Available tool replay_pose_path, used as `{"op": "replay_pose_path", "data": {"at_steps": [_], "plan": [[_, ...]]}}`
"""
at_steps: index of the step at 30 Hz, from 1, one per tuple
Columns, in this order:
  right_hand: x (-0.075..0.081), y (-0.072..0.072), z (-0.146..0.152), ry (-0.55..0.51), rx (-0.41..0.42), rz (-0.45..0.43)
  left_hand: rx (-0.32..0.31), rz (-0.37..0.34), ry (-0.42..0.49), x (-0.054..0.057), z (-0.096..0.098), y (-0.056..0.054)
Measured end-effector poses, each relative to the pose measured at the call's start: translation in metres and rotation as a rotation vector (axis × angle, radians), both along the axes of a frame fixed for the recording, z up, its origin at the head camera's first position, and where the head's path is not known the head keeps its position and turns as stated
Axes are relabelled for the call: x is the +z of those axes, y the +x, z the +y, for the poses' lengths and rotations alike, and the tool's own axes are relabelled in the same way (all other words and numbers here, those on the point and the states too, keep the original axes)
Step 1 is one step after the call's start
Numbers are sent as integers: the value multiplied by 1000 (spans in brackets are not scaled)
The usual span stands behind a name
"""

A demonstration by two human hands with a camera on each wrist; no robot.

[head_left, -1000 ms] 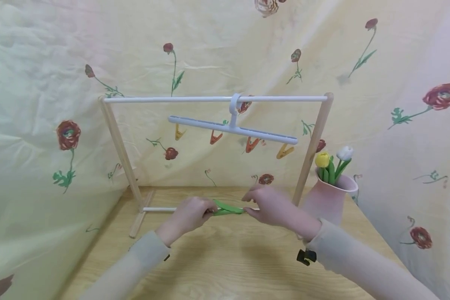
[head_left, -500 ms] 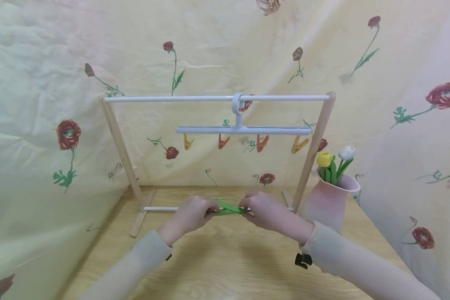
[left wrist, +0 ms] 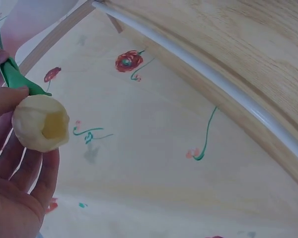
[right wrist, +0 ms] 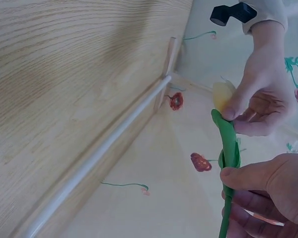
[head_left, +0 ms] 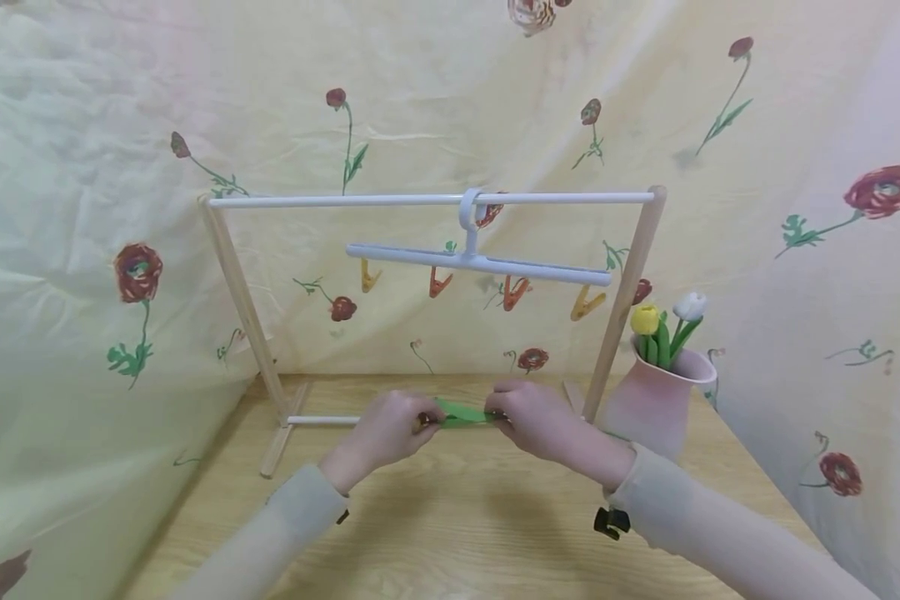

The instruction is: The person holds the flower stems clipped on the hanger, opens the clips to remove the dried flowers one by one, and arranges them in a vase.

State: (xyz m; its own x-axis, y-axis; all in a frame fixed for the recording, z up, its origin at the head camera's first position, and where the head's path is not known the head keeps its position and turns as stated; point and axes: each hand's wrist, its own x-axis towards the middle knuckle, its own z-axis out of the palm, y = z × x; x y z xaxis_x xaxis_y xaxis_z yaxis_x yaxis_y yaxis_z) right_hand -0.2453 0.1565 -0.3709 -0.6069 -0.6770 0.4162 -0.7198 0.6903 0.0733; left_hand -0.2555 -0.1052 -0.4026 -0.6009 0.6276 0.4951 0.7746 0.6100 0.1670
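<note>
Both hands hold one artificial tulip [left wrist: 39, 126] sideways, low in front of the rack. It has a pale yellow bloom and green leaves [head_left: 465, 413]. My left hand [head_left: 386, 425] pinches it just beneath the bloom, which largely hides behind the fingers in the head view. Further down, my right hand [head_left: 536, 427] has thumb and fingers round the stem and lower leaves. In the right wrist view the green stem [right wrist: 224, 218] runs on past the right hand [right wrist: 268, 191].
Behind the hands stands a wooden rack [head_left: 618, 308] with a white top bar [head_left: 330, 201]. A white hanger [head_left: 412, 254] with several yellow and orange clips hangs from it, tilted. To the right, a pink vase [head_left: 648, 408] holds a yellow tulip [head_left: 644, 319] and a white tulip [head_left: 690, 306].
My right fingers, spread a second ago at the ends of the leaves, have closed on the tulip. The hanger has swung from tilted to level and tilts slightly again.
</note>
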Motion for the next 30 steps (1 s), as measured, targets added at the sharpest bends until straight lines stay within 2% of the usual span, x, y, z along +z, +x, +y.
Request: {"op": "replay_pose_path", "data": {"at_steps": [9,13,16,23,27,30], "plan": [[11,7,8,3,-92,1,21,53,44,4,2,-1],[14,7,14,-23,-66,-9,41,25,60,5,0,0],[16,7,19,-47,-60,-16,37,-28,103,5,-1,0],[18,8,25,-63,-70,0,-20,-189,265,0,-2,-6],[20,6,29,-78,-77,-16,-14,-308,348,-3,-4,-10],[25,5,33,-95,-82,-31,13,-369,405,-5,-4,-11]]}}
